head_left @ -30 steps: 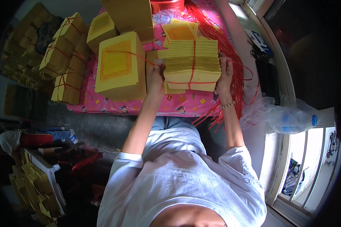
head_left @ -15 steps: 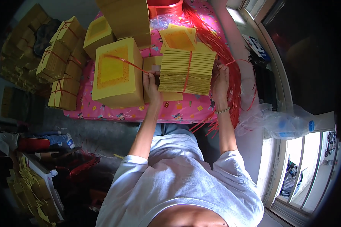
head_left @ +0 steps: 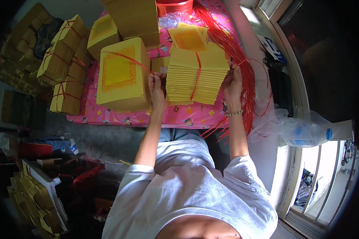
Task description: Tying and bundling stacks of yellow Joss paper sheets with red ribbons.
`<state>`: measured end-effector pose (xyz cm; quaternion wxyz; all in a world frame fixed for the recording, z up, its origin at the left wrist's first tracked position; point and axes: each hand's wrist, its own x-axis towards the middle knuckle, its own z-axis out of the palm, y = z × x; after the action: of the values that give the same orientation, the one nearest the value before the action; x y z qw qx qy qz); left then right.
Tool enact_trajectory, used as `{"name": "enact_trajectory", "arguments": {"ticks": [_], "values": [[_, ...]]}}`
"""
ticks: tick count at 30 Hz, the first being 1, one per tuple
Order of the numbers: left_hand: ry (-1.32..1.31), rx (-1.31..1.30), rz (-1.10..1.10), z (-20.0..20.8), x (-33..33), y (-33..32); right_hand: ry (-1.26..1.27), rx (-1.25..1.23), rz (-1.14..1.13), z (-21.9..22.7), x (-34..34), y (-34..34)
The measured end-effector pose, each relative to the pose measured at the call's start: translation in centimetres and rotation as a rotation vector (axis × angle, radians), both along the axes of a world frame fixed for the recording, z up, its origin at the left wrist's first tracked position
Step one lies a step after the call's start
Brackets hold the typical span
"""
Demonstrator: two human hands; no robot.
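A bundle of folded yellow paper (head_left: 213, 59) lies in front of me on the table, its layered fold edges toward me. One band of red plastic strip (head_left: 198, 75) runs over its top and down its near side. At the bundle's left side, my left hand (head_left: 157, 89) is closed, pinching a red strip whose loose end (head_left: 125, 58) reaches across the yellow paper stack (head_left: 145, 75) on the left. My right hand (head_left: 233, 85) is closed at the bundle's right side, on a red strip that loops away to the right. Its fingertips are partly hidden.
Loose printed yellow sheets (head_left: 189, 39) lie behind the bundle. Long red strips (head_left: 245, 91) hang along the table's right side, near a red tub (head_left: 175, 7). Tied yellow bundles (head_left: 66, 95) are piled at left. A clear plastic bag (head_left: 299, 129) sits right of the pink tablecloth (head_left: 123, 118).
The bundle has tipped, so more of its top face shows and its brownish lower layers are out of sight. Both hands have stayed at its sides with the strips.
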<state>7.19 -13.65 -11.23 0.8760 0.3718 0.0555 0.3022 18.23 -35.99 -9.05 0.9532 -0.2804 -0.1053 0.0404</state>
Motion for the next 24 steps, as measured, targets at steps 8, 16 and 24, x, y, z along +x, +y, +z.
{"name": "enact_trajectory", "arguments": {"ticks": [8,16,24], "values": [[0.101,0.229,0.005,-0.6,-3.9,-0.9,-0.003,-0.223,0.065,0.0,-4.2,-1.9],[0.207,0.647,0.168,4.6,-6.1,-1.9,-0.248,-0.582,-0.036,2.2,-6.0,-4.3],[0.01,0.861,0.107,6.5,-4.8,0.6,-0.567,-1.026,-0.28,6.3,-7.4,-6.3]]}}
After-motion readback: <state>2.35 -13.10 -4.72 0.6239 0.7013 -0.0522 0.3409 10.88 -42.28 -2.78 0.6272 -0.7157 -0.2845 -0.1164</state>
